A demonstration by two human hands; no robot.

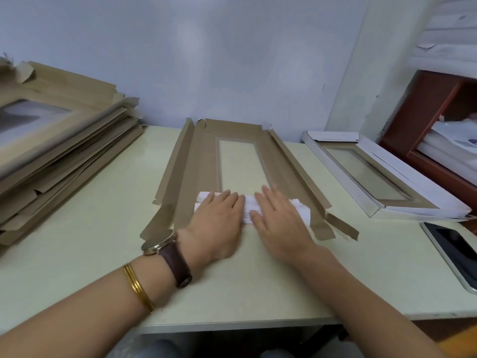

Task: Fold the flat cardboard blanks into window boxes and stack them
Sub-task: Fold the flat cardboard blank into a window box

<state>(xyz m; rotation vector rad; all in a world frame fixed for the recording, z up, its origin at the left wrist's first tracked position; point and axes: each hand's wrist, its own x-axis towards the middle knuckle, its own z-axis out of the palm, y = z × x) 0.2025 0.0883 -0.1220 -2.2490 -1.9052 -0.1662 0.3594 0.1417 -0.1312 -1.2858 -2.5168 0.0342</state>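
A brown cardboard blank [201,161] with a clear window lies flat on the pale table [108,228], its long side flaps raised a little. Its near end flap [249,205] is folded over and shows its white side. My left hand [219,223] and my right hand [278,220] press flat on that white flap, side by side, fingers straight. A folded window box [371,174], white outside and brown inside, lies to the right. At the left is a tall stack of flat blanks [59,146].
A phone or tablet [454,251] lies at the table's right edge. A red-brown shelf [428,109] holding papers stands at the far right. The wall [206,60] runs close behind the blank. The table's front edge is below my forearms.
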